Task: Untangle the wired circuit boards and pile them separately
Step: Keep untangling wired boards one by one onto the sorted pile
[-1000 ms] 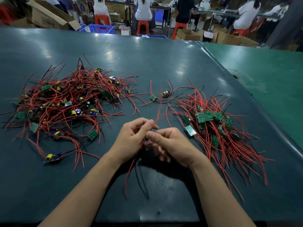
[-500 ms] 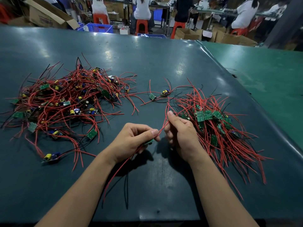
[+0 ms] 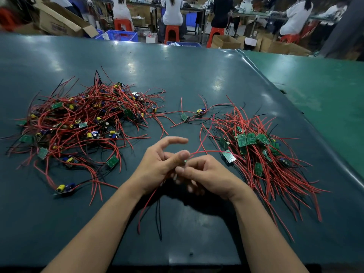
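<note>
A: Item 1, tangled heap (image 3: 82, 123): red/black leads w/ small boards, left side of dark green table (image 3: 187, 75). Kept as unsorted stock, judged by crossed wires.

B: Item 2, sorted pile (image 3: 262, 152): right side, green boards stacked near one another, leads fanned toward table's near edge. Presumably laid parallel so nothing re-knots.

A: Item 3, two stray boards (image 3: 194, 115): between heaps, far side of hands, wires trailing both ways. Not yet assigned.

B: Item 4, board in work (image 3: 185, 161): mostly hidden, a green sliver is seen between the fingertips. Held mid-table, apart from both heaps, so its leads can be freed.

A: Left hand (image 3: 159, 164): thumb pressed on the board/wire, middle fingers curled, index lifted straight. Right hand (image 3: 204, 174): fingers curled, pinch at same spot; exact grip can't be told.

B: Red lead (image 3: 204, 151) is run from pinch toward sorted pile; others (image 3: 149, 203) are hung below wrists. Est. stage: well under half sorted.
</note>
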The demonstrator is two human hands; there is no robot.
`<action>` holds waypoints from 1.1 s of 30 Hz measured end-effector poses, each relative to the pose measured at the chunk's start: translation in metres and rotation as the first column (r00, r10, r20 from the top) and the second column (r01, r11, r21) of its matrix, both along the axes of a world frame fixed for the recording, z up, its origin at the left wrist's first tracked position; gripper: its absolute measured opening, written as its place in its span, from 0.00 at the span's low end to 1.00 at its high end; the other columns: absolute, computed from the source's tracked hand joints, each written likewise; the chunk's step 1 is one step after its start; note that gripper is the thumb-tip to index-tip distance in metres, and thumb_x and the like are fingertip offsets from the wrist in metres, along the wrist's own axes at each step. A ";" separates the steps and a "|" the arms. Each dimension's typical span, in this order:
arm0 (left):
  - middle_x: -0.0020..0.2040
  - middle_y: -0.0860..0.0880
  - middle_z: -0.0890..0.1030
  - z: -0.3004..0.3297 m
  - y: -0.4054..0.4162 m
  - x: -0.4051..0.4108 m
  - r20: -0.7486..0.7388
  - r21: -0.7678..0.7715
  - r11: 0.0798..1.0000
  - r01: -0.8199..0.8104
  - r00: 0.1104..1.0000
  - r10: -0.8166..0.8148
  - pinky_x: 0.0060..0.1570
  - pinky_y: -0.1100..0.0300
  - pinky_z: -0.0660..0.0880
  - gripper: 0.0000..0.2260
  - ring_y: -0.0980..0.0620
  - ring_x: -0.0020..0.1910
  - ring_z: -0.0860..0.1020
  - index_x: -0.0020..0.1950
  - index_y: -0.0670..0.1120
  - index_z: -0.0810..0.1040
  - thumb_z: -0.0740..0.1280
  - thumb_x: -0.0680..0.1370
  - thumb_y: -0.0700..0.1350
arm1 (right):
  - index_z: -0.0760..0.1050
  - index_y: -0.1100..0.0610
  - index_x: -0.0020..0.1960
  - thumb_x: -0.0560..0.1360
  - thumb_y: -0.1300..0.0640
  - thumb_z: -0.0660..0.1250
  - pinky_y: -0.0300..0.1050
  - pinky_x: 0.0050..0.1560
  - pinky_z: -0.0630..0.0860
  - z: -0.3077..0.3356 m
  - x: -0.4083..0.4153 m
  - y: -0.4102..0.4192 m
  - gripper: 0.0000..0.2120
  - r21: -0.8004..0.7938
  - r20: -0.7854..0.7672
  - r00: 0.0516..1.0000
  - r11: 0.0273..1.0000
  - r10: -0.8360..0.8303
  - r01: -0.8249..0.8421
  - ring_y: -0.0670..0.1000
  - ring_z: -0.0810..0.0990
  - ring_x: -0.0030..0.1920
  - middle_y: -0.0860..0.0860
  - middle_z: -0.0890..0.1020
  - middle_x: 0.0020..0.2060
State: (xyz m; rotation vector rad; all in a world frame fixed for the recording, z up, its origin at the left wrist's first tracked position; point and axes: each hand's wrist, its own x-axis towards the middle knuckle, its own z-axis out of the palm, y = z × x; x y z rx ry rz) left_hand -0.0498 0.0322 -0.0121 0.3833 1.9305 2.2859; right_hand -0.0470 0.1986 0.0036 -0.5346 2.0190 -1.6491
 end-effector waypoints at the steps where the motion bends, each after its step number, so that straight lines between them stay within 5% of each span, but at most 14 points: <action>1: 0.27 0.49 0.78 0.001 0.000 -0.001 -0.014 -0.014 1.000 0.002 1.000 -0.002 0.23 0.67 0.68 0.13 0.54 0.21 0.72 0.53 0.46 0.80 0.74 0.72 0.50 | 0.81 0.53 0.38 0.76 0.47 0.68 0.35 0.22 0.65 0.000 -0.001 0.000 0.12 -0.019 0.001 1.000 1.000 -0.008 0.008 0.44 0.70 0.21 0.48 0.77 0.24; 3: 0.29 0.49 0.79 0.001 -0.002 -0.002 -0.040 -0.033 0.999 0.004 0.999 -0.006 0.24 0.67 0.68 0.19 0.54 0.24 0.72 0.46 0.47 0.83 0.77 0.66 0.60 | 0.82 0.52 0.39 0.75 0.45 0.68 0.34 0.21 0.65 0.000 -0.001 0.000 0.13 -0.038 -0.006 1.000 0.999 -0.013 0.012 0.44 0.70 0.21 0.48 0.77 0.24; 6: 0.27 0.50 0.77 0.001 -0.002 -0.002 -0.084 -0.049 0.999 -0.001 0.996 -0.003 0.24 0.68 0.65 0.29 0.57 0.23 0.71 0.48 0.47 0.85 0.69 0.65 0.71 | 0.83 0.48 0.34 0.75 0.46 0.67 0.34 0.20 0.64 -0.002 -0.001 -0.004 0.14 -0.056 -0.010 0.997 0.996 -0.072 0.072 0.43 0.69 0.20 0.47 0.75 0.22; 11: 0.24 0.49 0.71 -0.002 0.002 -0.006 -0.081 -0.029 0.987 -0.160 0.984 0.158 0.27 0.63 0.65 0.31 0.53 0.24 0.68 0.57 0.48 0.82 0.60 0.71 0.72 | 0.79 0.55 0.34 0.77 0.55 0.69 0.35 0.20 0.62 -0.007 -0.005 -0.008 0.13 -0.208 -0.046 0.927 0.911 -0.373 0.356 0.44 0.66 0.20 0.47 0.72 0.22; 13: 0.27 0.50 0.75 -0.003 0.003 -0.010 -0.085 0.031 0.941 -0.337 0.937 0.338 0.30 0.61 0.67 0.26 0.52 0.27 0.70 0.53 0.48 0.82 0.59 0.74 0.68 | 0.79 0.56 0.35 0.77 0.54 0.69 0.34 0.20 0.62 -0.004 -0.009 -0.006 0.12 -0.351 -0.060 0.812 0.774 -0.580 0.527 0.45 0.67 0.20 0.48 0.73 0.23; 16: 0.32 0.53 0.78 -0.006 0.000 -0.017 -0.081 0.062 0.841 -0.538 0.837 0.541 0.31 0.63 0.69 0.19 0.56 0.30 0.72 0.49 0.49 0.81 0.58 0.79 0.61 | 0.78 0.57 0.39 0.80 0.55 0.66 0.34 0.19 0.61 0.002 -0.018 0.004 0.12 -0.563 0.067 0.564 0.435 -0.823 0.703 0.46 0.67 0.19 0.48 0.75 0.24; 18: 0.35 0.54 0.79 -0.007 -0.001 -0.019 -0.087 0.026 0.825 -0.565 0.820 0.565 0.32 0.59 0.70 0.16 0.56 0.30 0.72 0.49 0.50 0.79 0.58 0.78 0.58 | 0.78 0.58 0.42 0.81 0.53 0.63 0.34 0.19 0.61 0.003 -0.023 0.012 0.12 -0.595 0.246 0.429 0.214 -0.869 0.775 0.46 0.67 0.18 0.48 0.76 0.25; 20: 0.35 0.55 0.80 -0.008 0.000 -0.018 -0.114 -0.009 0.842 -0.539 0.837 0.535 0.31 0.57 0.71 0.13 0.55 0.29 0.73 0.50 0.51 0.78 0.59 0.78 0.57 | 0.77 0.58 0.49 0.83 0.51 0.59 0.34 0.20 0.64 0.002 -0.026 0.017 0.13 -0.552 0.448 0.409 0.113 -0.795 0.826 0.46 0.69 0.19 0.51 0.80 0.31; 25: 0.35 0.52 0.79 -0.006 0.001 -0.013 -0.260 -0.096 0.828 -0.553 0.816 0.516 0.30 0.62 0.72 0.10 0.56 0.29 0.74 0.51 0.48 0.79 0.62 0.79 0.51 | 0.77 0.61 0.54 0.83 0.49 0.57 0.35 0.20 0.69 0.000 -0.025 0.012 0.17 -0.464 0.445 0.484 0.268 -0.754 0.844 0.47 0.74 0.20 0.54 0.86 0.40; 28: 0.33 0.52 0.79 -0.005 0.000 -0.009 -0.297 -0.141 0.795 -0.590 0.791 0.535 0.32 0.53 0.73 0.11 0.52 0.30 0.74 0.51 0.46 0.79 0.63 0.78 0.51 | 0.78 0.63 0.53 0.83 0.44 0.54 0.35 0.18 0.69 0.002 -0.023 0.008 0.24 -0.372 0.411 0.537 0.403 -0.737 0.836 0.49 0.78 0.21 0.55 0.87 0.40; 33: 0.32 0.51 0.79 -0.007 0.000 -0.010 -0.299 -0.180 0.796 -0.577 0.803 0.515 0.33 0.48 0.73 0.08 0.50 0.30 0.74 0.50 0.47 0.79 0.64 0.79 0.50 | 0.78 0.60 0.59 0.82 0.39 0.50 0.40 0.31 0.78 0.004 -0.021 0.010 0.28 -0.459 0.501 0.611 0.410 -0.613 0.788 0.52 0.86 0.44 0.53 0.84 0.56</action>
